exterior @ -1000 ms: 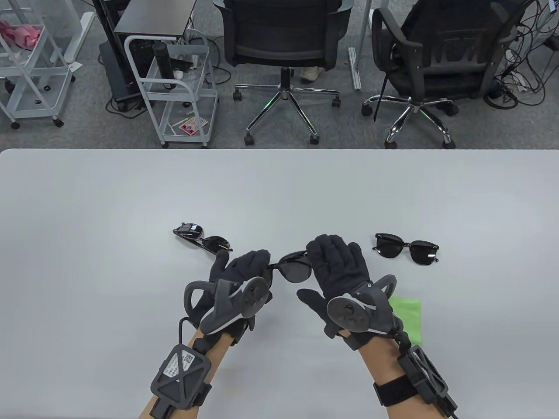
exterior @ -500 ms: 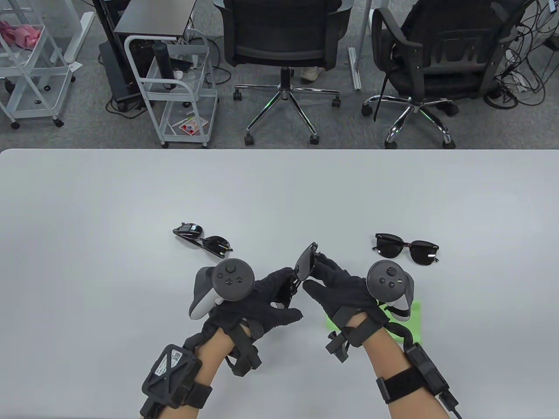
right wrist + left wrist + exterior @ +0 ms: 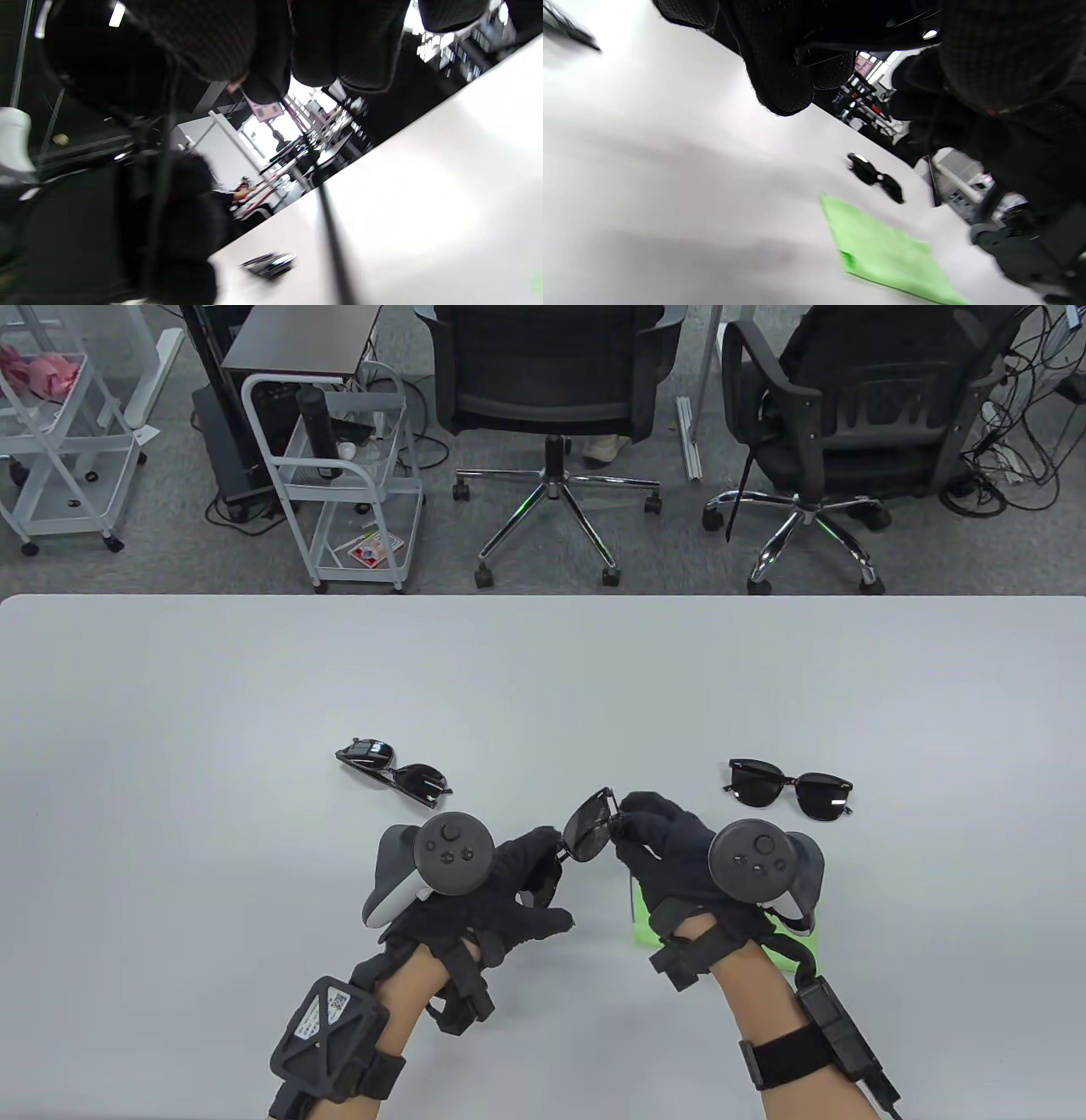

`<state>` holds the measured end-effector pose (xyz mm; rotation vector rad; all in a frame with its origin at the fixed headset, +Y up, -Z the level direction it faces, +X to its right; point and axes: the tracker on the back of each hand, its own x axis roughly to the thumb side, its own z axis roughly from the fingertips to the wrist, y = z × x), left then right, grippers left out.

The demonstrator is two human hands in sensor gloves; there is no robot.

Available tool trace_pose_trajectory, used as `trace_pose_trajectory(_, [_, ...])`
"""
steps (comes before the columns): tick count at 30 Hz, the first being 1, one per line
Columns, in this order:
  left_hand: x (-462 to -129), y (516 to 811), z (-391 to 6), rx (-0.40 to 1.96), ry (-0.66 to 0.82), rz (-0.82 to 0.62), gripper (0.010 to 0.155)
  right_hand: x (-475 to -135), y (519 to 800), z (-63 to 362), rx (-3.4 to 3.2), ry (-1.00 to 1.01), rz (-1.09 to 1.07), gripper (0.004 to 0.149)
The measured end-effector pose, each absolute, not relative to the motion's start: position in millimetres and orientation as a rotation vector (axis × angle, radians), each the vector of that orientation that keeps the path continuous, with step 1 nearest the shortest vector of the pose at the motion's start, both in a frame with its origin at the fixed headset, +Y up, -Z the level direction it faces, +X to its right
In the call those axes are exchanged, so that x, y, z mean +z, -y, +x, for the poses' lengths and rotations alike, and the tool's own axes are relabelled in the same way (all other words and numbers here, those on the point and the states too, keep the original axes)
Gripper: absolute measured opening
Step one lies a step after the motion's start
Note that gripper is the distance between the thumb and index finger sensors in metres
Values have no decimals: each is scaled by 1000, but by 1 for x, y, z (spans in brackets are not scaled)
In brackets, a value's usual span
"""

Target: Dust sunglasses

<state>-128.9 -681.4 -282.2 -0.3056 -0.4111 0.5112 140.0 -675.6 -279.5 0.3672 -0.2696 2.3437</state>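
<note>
A black pair of sunglasses (image 3: 588, 833) is held above the table between both hands, tilted with one lens facing up. My left hand (image 3: 547, 867) grips its left side with curled fingers (image 3: 785, 84). My right hand (image 3: 629, 819) pinches the frame's right edge, and its fingers (image 3: 348, 55) hang over the table. A thin dark temple arm (image 3: 335, 250) crosses the right wrist view. A green cloth (image 3: 643, 929) lies flat on the table under my right wrist and shows as the green cloth (image 3: 882, 250) in the left wrist view.
Two more pairs lie on the white table (image 3: 254, 687): a left pair (image 3: 394, 772), blurred (image 3: 269, 264) in the right wrist view, and a right pair (image 3: 789, 787), small (image 3: 876, 178) in the left wrist view. Office chairs and carts stand beyond the far edge.
Both hands have rolled over, so the trackers now face up. The held sunglasses went from lying flat to tilted on edge, then dropped slightly, and the right fingers now pinch the frame.
</note>
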Motion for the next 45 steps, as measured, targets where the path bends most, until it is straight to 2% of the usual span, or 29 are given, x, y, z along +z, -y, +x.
trace_pose_trajectory(3, [-283,681,-131,342,398,-244,94,-280,673,148,2497,394,342,42])
trace_pose_trajectory(6, [-283,684,-128,379,401,-276,94,-283,678,155,2451,338,321,43])
trace_pose_trajectory(11, [-280,680,-126,410,390,-245,94,-280,673,157,2421,377,327,44])
trace_pose_trajectory(15, [-282,676,-139,547,282,-175,94,-271,661,148,2400,405,439,69])
trace_pose_trajectory(18, [-285,676,-154,711,182,-147,94,-259,647,136,2431,559,549,71])
trace_pose_trajectory(21, [-287,680,-167,902,121,-155,94,-248,638,120,2491,665,672,61])
trace_pose_trajectory(24, [-288,686,-169,1064,99,-202,94,-249,644,106,2494,548,717,51])
trace_pose_trajectory(25, [-288,688,-166,1122,111,-241,94,-254,653,103,2447,422,675,52])
trace_pose_trajectory(29, [-286,696,-151,1263,204,-385,94,-268,677,109,2184,186,488,55])
trace_pose_trajectory(34, [-281,699,-129,1224,315,-479,95,-279,704,116,1770,-101,372,60])
trace_pose_trajectory(39, [-278,703,-117,1152,374,-563,95,-281,712,114,1625,-163,384,60])
trace_pose_trajectory(45, [-277,700,-115,1122,400,-542,95,-283,713,116,1545,-199,412,50])
